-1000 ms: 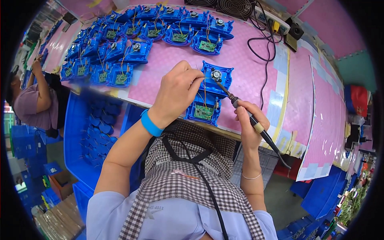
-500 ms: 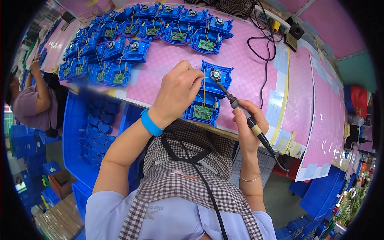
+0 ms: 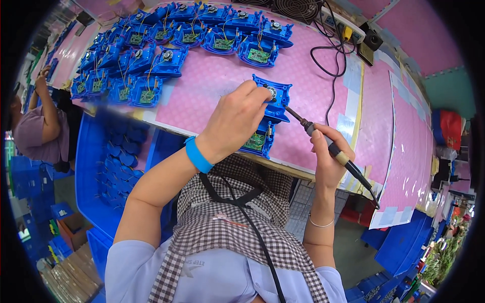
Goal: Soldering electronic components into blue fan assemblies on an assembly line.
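In front of me on the pink table lies a blue plastic housing half (image 3: 279, 112) with a small round speaker (image 3: 272, 93) in it. Nearer the table edge is the other half, holding a green circuit board (image 3: 254, 142). My left hand (image 3: 238, 113) is over the speaker's left side, thumb and fingertips pinched together; whatever they hold is hidden. My right hand (image 3: 329, 154) grips a soldering iron (image 3: 309, 128) like a pen. Its tip points at the right edge of the speaker half; I cannot tell whether it touches.
Rows of similar open blue housings (image 3: 166, 63) fill the far left of the table. A blue bin (image 3: 91, 184) of round blue parts stands below its left edge. A black cable (image 3: 331, 108) runs along the right from a power strip (image 3: 353, 31). Another person (image 3: 43, 126) is at far left.
My left hand has moved right, its fingertips now partly covering the speaker. The soldering iron has drawn back from the speaker, right and slightly down, with my right hand.
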Tool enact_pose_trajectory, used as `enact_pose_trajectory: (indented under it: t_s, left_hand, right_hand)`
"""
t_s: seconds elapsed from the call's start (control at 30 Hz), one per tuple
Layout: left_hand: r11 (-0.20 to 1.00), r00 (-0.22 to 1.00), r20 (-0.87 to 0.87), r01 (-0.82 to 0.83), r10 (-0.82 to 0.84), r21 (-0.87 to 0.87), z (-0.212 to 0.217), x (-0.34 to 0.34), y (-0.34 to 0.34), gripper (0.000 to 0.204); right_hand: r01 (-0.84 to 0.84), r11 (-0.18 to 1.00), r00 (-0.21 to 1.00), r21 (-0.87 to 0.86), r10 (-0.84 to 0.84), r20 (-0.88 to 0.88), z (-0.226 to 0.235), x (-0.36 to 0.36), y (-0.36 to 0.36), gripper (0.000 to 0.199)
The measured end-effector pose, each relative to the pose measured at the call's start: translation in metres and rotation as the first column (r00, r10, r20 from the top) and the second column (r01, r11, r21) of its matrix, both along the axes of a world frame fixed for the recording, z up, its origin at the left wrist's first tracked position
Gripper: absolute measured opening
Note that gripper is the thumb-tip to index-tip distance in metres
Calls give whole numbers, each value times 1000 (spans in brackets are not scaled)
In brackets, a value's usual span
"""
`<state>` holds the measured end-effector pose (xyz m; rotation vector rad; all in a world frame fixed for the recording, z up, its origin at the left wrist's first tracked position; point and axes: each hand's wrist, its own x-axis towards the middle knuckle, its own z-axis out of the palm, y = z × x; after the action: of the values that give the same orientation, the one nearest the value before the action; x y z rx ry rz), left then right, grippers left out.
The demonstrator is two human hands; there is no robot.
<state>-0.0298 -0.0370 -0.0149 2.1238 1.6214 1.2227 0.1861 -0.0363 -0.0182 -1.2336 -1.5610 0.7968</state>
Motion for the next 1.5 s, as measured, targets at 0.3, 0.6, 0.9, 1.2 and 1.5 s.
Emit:
enact_pose_trajectory:
  t_s: [0.3, 0.6, 0.9, 1.2, 1.5]
  left_hand:
    - [999, 1000, -28, -7, 6, -34, -2, 6, 5, 15]
    - [999, 998, -46, 31, -32, -24, -5, 0, 9, 11]
    - [918, 890, 279, -285, 361, -277, -18, -50, -24, 16]
    - [849, 855, 161, -434, 494, -301, 5, -41, -37, 26]
    - [918, 889, 311, -237, 337, -317, -6, -21, -18, 18]
  right_hand:
    - [-56, 997, 998, 50, 57, -24, -8, -2, 4, 14]
    - [-32, 999, 996, -39, 29, -88, -2, -7, 3, 12]
    - [-15, 997, 986, -71, 3, -166, 7, -1, 0, 13]
    - [17, 1000, 998, 10, -16, -69, 0, -1, -5, 12]
    - [-69, 994, 997, 91, 66, 37, -1, -8, -1, 10]
